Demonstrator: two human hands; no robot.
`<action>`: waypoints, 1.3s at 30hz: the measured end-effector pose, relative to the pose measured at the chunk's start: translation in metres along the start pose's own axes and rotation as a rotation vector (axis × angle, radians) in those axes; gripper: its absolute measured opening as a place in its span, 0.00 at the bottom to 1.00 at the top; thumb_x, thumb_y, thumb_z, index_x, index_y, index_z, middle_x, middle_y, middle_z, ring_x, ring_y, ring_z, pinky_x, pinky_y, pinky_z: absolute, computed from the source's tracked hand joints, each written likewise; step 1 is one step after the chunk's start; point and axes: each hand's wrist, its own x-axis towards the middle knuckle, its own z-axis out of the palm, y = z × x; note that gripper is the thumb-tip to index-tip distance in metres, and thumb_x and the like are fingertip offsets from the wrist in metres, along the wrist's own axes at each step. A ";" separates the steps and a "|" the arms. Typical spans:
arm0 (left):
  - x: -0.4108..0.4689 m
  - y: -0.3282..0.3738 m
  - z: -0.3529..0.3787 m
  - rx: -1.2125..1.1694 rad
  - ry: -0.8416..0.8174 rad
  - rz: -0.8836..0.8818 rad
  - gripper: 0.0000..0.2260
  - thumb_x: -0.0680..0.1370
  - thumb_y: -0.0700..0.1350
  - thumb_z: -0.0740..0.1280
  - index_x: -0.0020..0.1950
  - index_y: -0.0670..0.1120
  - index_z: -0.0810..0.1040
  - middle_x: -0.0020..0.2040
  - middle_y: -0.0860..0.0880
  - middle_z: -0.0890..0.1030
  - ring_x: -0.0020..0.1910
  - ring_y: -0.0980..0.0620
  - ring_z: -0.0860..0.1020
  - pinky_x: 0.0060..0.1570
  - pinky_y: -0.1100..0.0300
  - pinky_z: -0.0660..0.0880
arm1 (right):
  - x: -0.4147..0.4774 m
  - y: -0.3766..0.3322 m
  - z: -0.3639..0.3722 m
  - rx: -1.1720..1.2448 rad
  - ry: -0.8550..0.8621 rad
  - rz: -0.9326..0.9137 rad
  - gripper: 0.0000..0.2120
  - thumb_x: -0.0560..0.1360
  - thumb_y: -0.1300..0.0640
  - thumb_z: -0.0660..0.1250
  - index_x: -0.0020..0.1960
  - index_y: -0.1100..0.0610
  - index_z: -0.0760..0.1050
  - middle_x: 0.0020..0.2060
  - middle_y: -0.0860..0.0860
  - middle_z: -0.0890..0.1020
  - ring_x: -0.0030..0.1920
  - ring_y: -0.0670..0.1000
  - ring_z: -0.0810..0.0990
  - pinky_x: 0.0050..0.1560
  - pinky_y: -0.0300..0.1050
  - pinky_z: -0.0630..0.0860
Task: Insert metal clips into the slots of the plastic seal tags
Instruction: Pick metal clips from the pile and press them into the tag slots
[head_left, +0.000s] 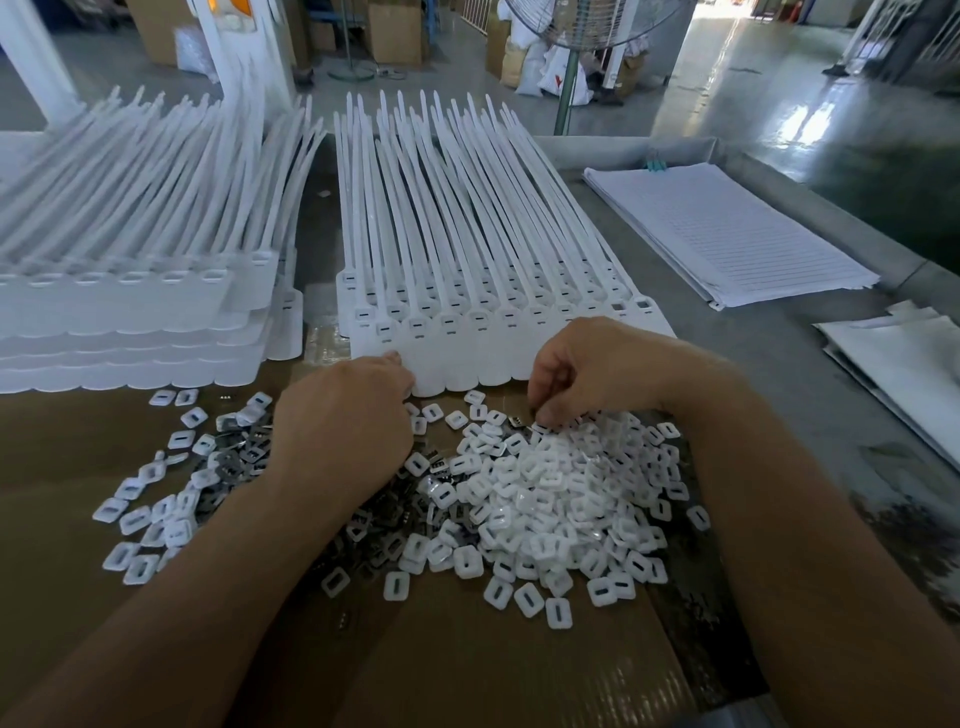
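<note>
Metal clips (244, 460) look tiny, stiff, slippery: pinch the edges. Left hand (343, 415), right hand (587, 374): fingers curled; holding what, I cannot tell.

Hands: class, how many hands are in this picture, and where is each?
2. The left hand lies over the metal clips, fingertips at the seal tags' near edge. The right hand curls its fingers onto the far edge of the white plastic squares. None seems hidden.

My left hand (343, 415): curled under, anything held is hidden. My right hand (587, 374): tips sunk among the white caps (550, 493), grip unclear. Seal tags (104, 317) at left: stack cut off by frame edge.
</note>
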 end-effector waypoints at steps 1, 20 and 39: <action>0.000 0.000 0.000 0.000 0.000 0.000 0.15 0.76 0.40 0.57 0.58 0.48 0.78 0.59 0.51 0.78 0.55 0.49 0.77 0.53 0.54 0.75 | 0.000 -0.002 0.001 -0.019 -0.016 0.007 0.04 0.68 0.58 0.74 0.39 0.51 0.80 0.36 0.48 0.82 0.39 0.50 0.81 0.45 0.48 0.80; -0.002 0.001 0.001 -0.005 -0.006 -0.001 0.15 0.76 0.40 0.57 0.58 0.48 0.78 0.59 0.52 0.78 0.56 0.49 0.76 0.52 0.54 0.74 | -0.001 -0.003 0.006 -0.092 0.083 -0.060 0.02 0.72 0.55 0.70 0.45 0.51 0.80 0.33 0.39 0.76 0.34 0.36 0.74 0.33 0.25 0.69; -0.003 0.000 0.000 -0.011 -0.002 -0.012 0.15 0.76 0.40 0.58 0.59 0.49 0.78 0.62 0.53 0.77 0.57 0.49 0.76 0.54 0.53 0.73 | -0.002 0.012 -0.008 0.220 0.326 -0.056 0.08 0.67 0.67 0.71 0.35 0.56 0.75 0.30 0.49 0.82 0.30 0.43 0.81 0.31 0.34 0.76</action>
